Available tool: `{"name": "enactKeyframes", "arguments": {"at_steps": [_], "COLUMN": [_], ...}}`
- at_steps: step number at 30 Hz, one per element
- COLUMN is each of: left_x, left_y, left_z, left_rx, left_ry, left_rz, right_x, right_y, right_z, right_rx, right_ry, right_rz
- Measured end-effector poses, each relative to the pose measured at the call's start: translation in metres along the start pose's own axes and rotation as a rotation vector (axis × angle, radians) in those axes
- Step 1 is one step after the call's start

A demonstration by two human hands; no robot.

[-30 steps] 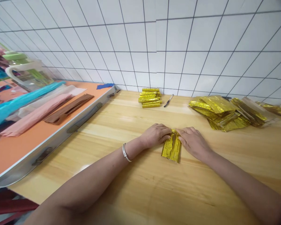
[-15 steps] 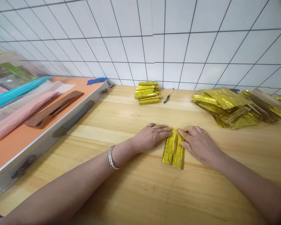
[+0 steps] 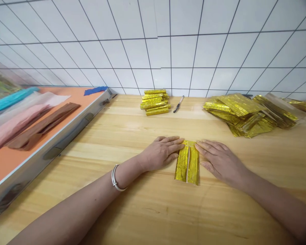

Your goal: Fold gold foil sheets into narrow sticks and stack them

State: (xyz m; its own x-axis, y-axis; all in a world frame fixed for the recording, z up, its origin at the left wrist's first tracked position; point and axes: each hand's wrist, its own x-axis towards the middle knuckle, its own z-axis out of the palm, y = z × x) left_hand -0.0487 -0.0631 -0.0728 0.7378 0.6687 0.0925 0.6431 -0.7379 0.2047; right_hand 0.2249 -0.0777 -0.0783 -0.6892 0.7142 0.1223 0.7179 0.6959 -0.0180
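Note:
A folded gold foil sheet lies flat on the wooden table, its two side flaps meeting along a narrow centre gap. My left hand rests flat on the table at the sheet's left edge, fingers stretched out and touching its upper left corner. My right hand lies flat at the right edge, fingers spread, fingertips on the upper right corner. Neither hand holds anything. A silver bracelet sits on my left wrist.
A stack of folded gold pieces and a pen lie near the tiled wall. A loose pile of gold foil sheets spreads at the back right. An orange table on the left carries pink, brown and teal paper strips.
Both hands went from pinching the top of the gold sheet to lying flat beside it. The sheet now lies flatter with its flaps pressed down. The view shifted slightly to the right.

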Motion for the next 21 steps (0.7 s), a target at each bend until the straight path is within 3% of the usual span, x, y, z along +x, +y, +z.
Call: {"name": "enactKeyframes", "arguments": {"at_steps": [6, 12, 17, 21], "left_x": [0.000, 0.007, 0.008, 0.004], "left_y": [0.006, 0.017, 0.032, 0.038], "left_z": [-0.005, -0.011, -0.002, 0.004], "left_rx": [-0.033, 0.041, 0.082, 0.081], "left_ry": [0.006, 0.017, 0.043, 0.014], "left_rz": [-0.027, -0.084, -0.151, -0.180], "right_x": [0.002, 0.020, 0.021, 0.011], "right_y": [0.003, 0.022, 0.018, 0.011], "right_z": [-0.002, -0.008, -0.001, 0.004], "right_rx": [0.016, 0.065, 0.060, 0.039], "right_ry": [0.004, 0.005, 0.031, 0.002], "right_rz": [-0.006, -0.022, 0.047, 0.024]}}
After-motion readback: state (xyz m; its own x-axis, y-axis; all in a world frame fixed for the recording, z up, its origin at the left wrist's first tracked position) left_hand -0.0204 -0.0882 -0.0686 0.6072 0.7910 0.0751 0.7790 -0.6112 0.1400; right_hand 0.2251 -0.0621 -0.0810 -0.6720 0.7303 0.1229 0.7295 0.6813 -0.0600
